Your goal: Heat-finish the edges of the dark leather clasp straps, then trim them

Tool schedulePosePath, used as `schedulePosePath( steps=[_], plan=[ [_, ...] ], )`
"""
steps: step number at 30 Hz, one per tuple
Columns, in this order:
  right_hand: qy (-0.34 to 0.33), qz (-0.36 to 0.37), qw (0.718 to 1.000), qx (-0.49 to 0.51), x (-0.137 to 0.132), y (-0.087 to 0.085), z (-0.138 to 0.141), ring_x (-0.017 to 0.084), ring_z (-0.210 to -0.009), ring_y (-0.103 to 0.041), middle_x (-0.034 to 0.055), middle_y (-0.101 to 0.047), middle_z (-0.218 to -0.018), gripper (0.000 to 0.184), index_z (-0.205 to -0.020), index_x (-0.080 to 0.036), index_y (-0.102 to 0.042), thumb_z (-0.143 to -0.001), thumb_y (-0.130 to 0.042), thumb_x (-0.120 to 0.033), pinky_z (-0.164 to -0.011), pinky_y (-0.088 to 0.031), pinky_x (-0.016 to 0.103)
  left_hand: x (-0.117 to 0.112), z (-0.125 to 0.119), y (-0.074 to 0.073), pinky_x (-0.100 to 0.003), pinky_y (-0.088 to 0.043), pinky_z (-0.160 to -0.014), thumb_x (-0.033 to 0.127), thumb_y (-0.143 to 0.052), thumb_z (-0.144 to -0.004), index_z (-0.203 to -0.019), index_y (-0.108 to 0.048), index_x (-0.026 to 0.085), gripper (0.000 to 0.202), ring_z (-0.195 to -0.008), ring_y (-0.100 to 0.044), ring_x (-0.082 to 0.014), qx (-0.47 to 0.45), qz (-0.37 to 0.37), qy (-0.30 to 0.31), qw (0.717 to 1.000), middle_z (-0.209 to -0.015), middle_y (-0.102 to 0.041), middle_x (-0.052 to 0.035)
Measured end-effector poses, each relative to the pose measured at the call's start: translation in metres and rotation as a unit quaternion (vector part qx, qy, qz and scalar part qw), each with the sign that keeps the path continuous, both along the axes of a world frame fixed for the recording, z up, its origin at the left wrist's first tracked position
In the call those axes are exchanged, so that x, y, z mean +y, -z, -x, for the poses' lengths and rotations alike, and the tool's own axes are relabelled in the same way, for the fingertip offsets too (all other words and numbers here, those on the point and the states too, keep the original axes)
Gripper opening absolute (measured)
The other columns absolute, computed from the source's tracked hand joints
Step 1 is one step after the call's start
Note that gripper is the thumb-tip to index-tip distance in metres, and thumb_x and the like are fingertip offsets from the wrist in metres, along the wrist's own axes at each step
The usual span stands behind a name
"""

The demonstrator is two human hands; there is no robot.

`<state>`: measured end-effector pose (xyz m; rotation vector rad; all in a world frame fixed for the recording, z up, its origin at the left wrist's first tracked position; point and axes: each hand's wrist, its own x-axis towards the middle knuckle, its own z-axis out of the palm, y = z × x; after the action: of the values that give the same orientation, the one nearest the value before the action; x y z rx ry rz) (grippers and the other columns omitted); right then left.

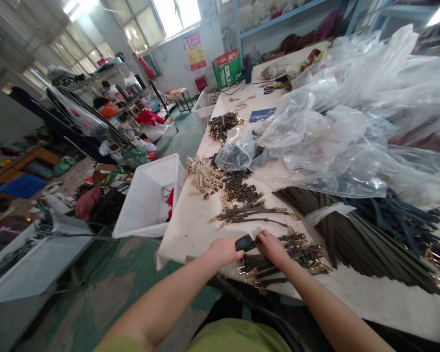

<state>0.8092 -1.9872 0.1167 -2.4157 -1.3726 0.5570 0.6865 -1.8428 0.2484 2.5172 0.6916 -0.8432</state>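
Straps on tbl, nr edge; bags behind, to R; bin L of tbl.

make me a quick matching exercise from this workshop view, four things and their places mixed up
1. black object
2. white bin
3. poster
4. clear plastic bags

A. on the wall
B. heaped on the table
C. gripped in the left hand
D. beside the table, something red inside

Pairs: 1-C, 2-D, 3-A, 4-B
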Motion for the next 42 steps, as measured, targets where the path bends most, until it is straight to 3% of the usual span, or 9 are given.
schedulePosePath(
  steps=[9, 12, 15, 18, 22, 25, 31, 35, 42],
  plan=[
    [0.011, -0.002, 0.999, 0.038, 0.002, -0.004, -0.005, 0.015, -0.086, -0.05, 0.0041, -0.052, -0.092, 0.016, -0.09, -0.02, -0.056, -0.078, -0.045, -0.021, -0.076, -0.033, 0.024, -0.001, -0.003, 0.006, -0.04, -0.046, -0.071, 0.055, -0.044, -0.07, -0.102, -0.057, 0.019, 0.05, -0.085, -0.059, -0.0306, 0.003, -0.044, 0.033, 0.998, -0.094, -0.065, -0.0125],
    [0.009, 0.006, 0.999, 0.037, 0.001, -0.004, -0.004, 0.015, -0.085, -0.051, 0.0038, -0.052, -0.091, 0.016, -0.089, -0.02, -0.056, -0.078, -0.045, -0.02, -0.076, -0.034, 0.024, 0.006, 0.005, 0.007, -0.038, -0.046, -0.072, 0.055, -0.044, -0.07, -0.102, -0.057, 0.019, 0.05, -0.086, -0.06, -0.03, -0.008, -0.028, 0.015, 0.999, -0.096, -0.065, -0.0122],
    [-0.004, 0.02, 0.999, 0.04, 0.003, -0.007, -0.004, 0.015, -0.084, -0.051, 0.004, -0.053, -0.091, 0.015, -0.087, -0.02, -0.057, -0.077, -0.045, -0.023, -0.075, -0.034, 0.024, 0.021, 0.027, 0.007, -0.036, -0.045, -0.072, 0.053, -0.042, -0.073, -0.105, -0.056, 0.021, 0.047, -0.087, -0.06, -0.028, -0.025, -0.025, -0.04, 0.999, -0.097, -0.064, -0.0103],
    [-0.017, 0.019, 0.999, 0.023, 0.019, -0.012, -0.008, 0.016, -0.083, -0.051, 0.0054, -0.054, -0.088, 0.017, -0.084, -0.019, -0.058, -0.08, -0.042, -0.026, -0.074, -0.034, 0.025, 0.032, 0.05, 0.007, -0.035, -0.045, -0.071, 0.054, -0.041, -0.074, -0.107, -0.054, 0.024, 0.047, -0.086, -0.06, -0.0269, -0.037, -0.024, -0.084, 0.996, -0.096, -0.065, -0.0084],
    [0.015, -0.018, 0.999, -0.036, 0.06, -0.017, -0.015, 0.016, -0.088, -0.051, 0.0077, -0.053, -0.099, 0.022, -0.098, -0.019, -0.054, -0.081, -0.04, -0.019, -0.075, -0.034, 0.024, 0.04, 0.061, 0.007, -0.034, -0.045, -0.071, 0.053, -0.044, -0.074, -0.106, -0.055, 0.025, 0.044, -0.086, -0.06, -0.0262, -0.047, -0.009, -0.105, 0.993, -0.095, -0.065, -0.0075],
    [0.05, 0.035, 0.997, -0.041, 0.08, -0.015, -0.019, 0.016, -0.084, -0.053, 0.0089, -0.053, -0.099, 0.02, -0.096, -0.018, -0.055, -0.081, -0.041, -0.02, -0.071, -0.034, 0.025, 0.044, 0.064, 0.006, -0.032, -0.045, -0.071, 0.053, -0.043, -0.074, -0.106, -0.054, 0.026, 0.043, -0.086, -0.06, -0.0247, -0.051, -0.001, -0.107, 0.993, -0.095, -0.065, -0.0069],
    [-0.028, 0.078, 0.996, -0.021, 0.062, -0.005, -0.024, 0.017, -0.078, -0.055, 0.0059, -0.058, -0.087, 0.016, -0.084, -0.02, -0.056, -0.082, -0.041, -0.027, -0.065, -0.032, 0.026, 0.044, 0.078, 0.004, -0.031, -0.045, -0.068, 0.053, -0.04, -0.075, -0.104, -0.054, 0.026, 0.042, -0.083, -0.061, -0.0241, -0.032, -0.006, -0.09, 0.995, -0.092, -0.065, -0.005],
    [-0.035, 0.073, 0.997, -0.018, 0.054, -0.005, -0.027, 0.016, -0.077, -0.055, 0.0054, -0.059, -0.086, 0.017, -0.086, -0.019, -0.055, -0.082, -0.041, -0.029, -0.063, -0.03, 0.026, 0.038, 0.06, 0.001, -0.034, -0.046, -0.069, 0.055, -0.04, -0.074, -0.103, -0.055, 0.025, 0.045, -0.083, -0.061, -0.0266, -0.026, -0.019, -0.06, 0.998, -0.091, -0.065, -0.0072],
    [0.013, 0.041, 0.999, 0.0, 0.054, 0.005, -0.028, 0.013, -0.079, -0.053, 0.0043, -0.052, -0.095, 0.015, -0.09, -0.021, -0.054, -0.08, -0.043, -0.021, -0.065, -0.029, 0.024, 0.032, -0.013, 0.006, -0.036, -0.047, -0.072, 0.055, -0.045, -0.07, -0.102, -0.057, 0.021, 0.047, -0.087, -0.06, -0.0274, -0.014, -0.051, -0.006, 0.999, -0.096, -0.065, -0.0093]
  ],
)
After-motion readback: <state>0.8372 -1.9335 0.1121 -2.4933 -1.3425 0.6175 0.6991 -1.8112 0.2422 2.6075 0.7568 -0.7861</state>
